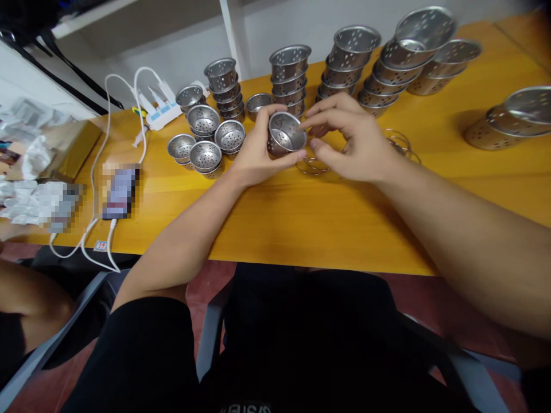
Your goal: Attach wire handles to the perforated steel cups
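My left hand (258, 146) is wrapped round a small perforated metal cup (286, 135), its open mouth tilted toward me. Close by on the right, my right hand (348, 135) has its fingers curved and apart, the fingertips at the cup's rim; whether they touch it I cannot tell. Beneath and beside the right hand, thin wire rings (313, 166) lie on the table, partly covered by it. More wire rings (398, 143) show behind the right wrist.
Stacks of perforated cups (289, 77) stand along the back of the yellow table (275, 229). Smaller cups (205, 156) sit left of my hands, more stacked cups (516, 117) at far right. A power strip (163, 112), white cables and a phone (121, 192) occupy the left. Someone's bare limb (32, 292) shows at lower left.
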### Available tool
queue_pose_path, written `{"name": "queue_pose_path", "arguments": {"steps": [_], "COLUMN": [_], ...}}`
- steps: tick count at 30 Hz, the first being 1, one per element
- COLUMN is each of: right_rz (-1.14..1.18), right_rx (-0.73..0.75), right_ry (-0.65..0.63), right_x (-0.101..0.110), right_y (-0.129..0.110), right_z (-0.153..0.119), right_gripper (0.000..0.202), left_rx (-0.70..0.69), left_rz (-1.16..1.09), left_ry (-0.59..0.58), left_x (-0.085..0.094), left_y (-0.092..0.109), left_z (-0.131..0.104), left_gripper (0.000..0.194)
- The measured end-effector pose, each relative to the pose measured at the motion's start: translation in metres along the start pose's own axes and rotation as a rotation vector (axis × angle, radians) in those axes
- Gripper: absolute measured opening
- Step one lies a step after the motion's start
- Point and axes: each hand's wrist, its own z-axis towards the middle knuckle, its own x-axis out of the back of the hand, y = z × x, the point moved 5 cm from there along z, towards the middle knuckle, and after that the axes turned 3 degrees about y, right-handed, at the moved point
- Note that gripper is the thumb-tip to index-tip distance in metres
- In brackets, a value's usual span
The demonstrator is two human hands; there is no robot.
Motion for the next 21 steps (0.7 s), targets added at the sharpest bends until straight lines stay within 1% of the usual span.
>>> {"name": "queue_pose_path", "arguments": {"steps": [3,5,7,9,11,13,15,17,19,21], "right_rz": [-0.004,-0.036,-0.057,-0.055,-0.043,-0.034,-0.034,-0.039,-0.043,-0.053], "right_rx": [-0.096,-0.105,-0.083,-0.088,-0.128,-0.167,-0.187,-0.195,-0.2,-0.196], "right_ry": [0.024,0.029,0.042,0.047,0.036,0.02,0.004,-0.012,-0.025,-0.038], "right_x": [0.004,0.005,0.005,0.005,0.004,0.003,0.003,0.003,0.003,0.002], "right_y": [0.004,0.005,0.006,0.006,0.008,0.009,0.009,0.009,0.009,0.009], "right_z": [0.001,0.001,0.002,0.003,0.003,0.003,0.002,0.002,0.002,0.003], "right_gripper": [0.025,0.027,0.027,0.027,0.028,0.028,0.029,0.032,0.035,0.04], "left_rx": [-0.017,-0.022,-0.027,-0.015,0.065,0.158,0.205,0.239,0.31,0.392], "left_rz": [0.162,0.291,0.376,0.415,0.45,0.469,0.451,0.443,0.48,0.522], "left_ry": [0.043,0.067,0.091,0.102,0.084,0.071,0.069,0.049,0.009,0.012], "left_x": [0.024,0.044,0.064,0.081,0.093,0.099,0.1,0.098,0.094,0.093], "left_y": [-0.001,-0.007,-0.017,-0.03,-0.046,-0.058,-0.061,-0.054,-0.042,-0.026], "left_z": [0.006,0.009,0.008,0.006,0.004,0.002,0.0,0.0,-0.001,-0.001], "left_gripper": [0.094,0.092,0.086,0.08,0.077,0.076,0.076,0.082,0.089,0.087]}}
